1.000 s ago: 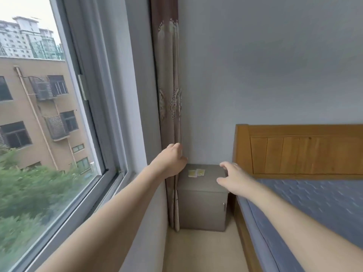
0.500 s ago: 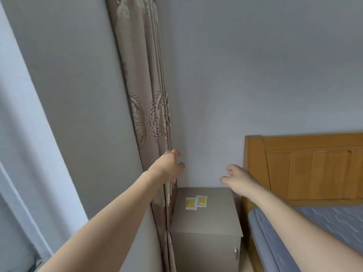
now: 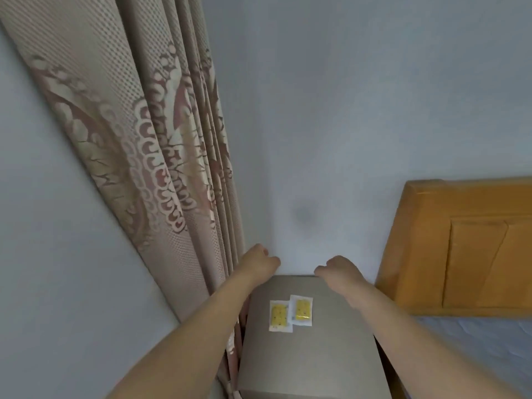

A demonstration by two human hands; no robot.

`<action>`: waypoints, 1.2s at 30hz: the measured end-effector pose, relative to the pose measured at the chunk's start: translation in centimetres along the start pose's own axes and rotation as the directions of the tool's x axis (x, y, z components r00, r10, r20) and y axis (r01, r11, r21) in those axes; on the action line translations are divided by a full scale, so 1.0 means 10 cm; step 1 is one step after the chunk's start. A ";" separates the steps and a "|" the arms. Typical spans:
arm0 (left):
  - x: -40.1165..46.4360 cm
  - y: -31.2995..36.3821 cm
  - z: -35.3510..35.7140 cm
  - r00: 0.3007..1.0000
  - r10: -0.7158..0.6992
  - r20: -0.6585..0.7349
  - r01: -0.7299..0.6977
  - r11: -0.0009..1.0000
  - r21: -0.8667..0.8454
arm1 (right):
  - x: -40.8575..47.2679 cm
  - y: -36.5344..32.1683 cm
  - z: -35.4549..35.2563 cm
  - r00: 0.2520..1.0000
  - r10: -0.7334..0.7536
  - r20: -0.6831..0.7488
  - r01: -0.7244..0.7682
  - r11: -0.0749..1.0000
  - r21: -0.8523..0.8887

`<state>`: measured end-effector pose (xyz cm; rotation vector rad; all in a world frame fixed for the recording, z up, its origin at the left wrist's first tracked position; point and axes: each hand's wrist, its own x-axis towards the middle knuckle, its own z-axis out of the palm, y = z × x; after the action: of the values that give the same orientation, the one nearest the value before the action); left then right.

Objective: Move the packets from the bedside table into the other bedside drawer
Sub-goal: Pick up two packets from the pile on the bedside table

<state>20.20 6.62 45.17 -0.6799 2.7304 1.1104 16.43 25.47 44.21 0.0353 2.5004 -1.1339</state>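
Two small white packets with yellow contents lie side by side on the grey bedside table (image 3: 311,361): the left packet (image 3: 279,315) and the right packet (image 3: 301,310), slightly overlapping. My left hand (image 3: 257,263) hovers past the table's far left corner, fingers loosely curled, holding nothing. My right hand (image 3: 338,269) hangs over the far right corner, fingers loosely curled down, also holding nothing. Both hands are beyond the packets and apart from them.
A patterned brown curtain (image 3: 161,156) hangs against the wall left of the table. A wooden headboard (image 3: 460,249) and a blue mattress (image 3: 472,349) stand close on the right. A grey wall rises behind the table.
The view has closed in on the bedside table and tilted down. Both hands have come nearer together over the table's far edge. The window has dropped out of view.
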 end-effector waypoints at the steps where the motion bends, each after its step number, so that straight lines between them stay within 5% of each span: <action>1: 0.28 -0.06 0.11 1.000 -0.016 0.021 0.015 1.000 0.011 | 0.27 0.02 0.10 1.000 0.022 0.009 -0.022 1.000 0.006; 9: 2.15 -1.08 1.51 0.950 -0.288 0.124 0.248 0.931 0.267 | 2.31 0.87 1.16 0.970 0.240 0.035 -0.237 0.968 -0.076; 18: 3.12 -2.41 3.09 0.807 -0.577 0.127 0.556 0.814 0.167 | 3.51 2.24 2.61 0.896 0.444 0.030 -0.440 0.893 -0.094; 24: 3.03 -2.33 3.12 0.836 -0.548 0.039 0.529 0.823 0.208 | 3.63 2.29 2.84 0.890 0.452 -0.059 -0.454 0.867 -0.204; 27: 3.05 -2.43 3.18 0.820 -0.559 0.121 0.549 0.829 0.108 | 3.65 2.29 2.86 0.862 0.505 -0.038 -0.505 0.853 -0.130; 31: 3.05 -2.43 3.12 0.831 -0.530 0.168 0.547 0.834 -0.074 | 3.59 2.25 2.72 0.893 0.450 0.003 -0.442 0.876 0.195; 36: 2.96 -1.79 2.61 0.895 -0.407 0.182 0.441 0.869 -0.224 | 3.30 1.82 1.89 0.928 0.368 -0.063 -0.348 0.913 0.212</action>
<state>0.24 2.56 6.97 -1.1347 2.1878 1.3478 -4.23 19.43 8.03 0.5976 2.3234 -1.2367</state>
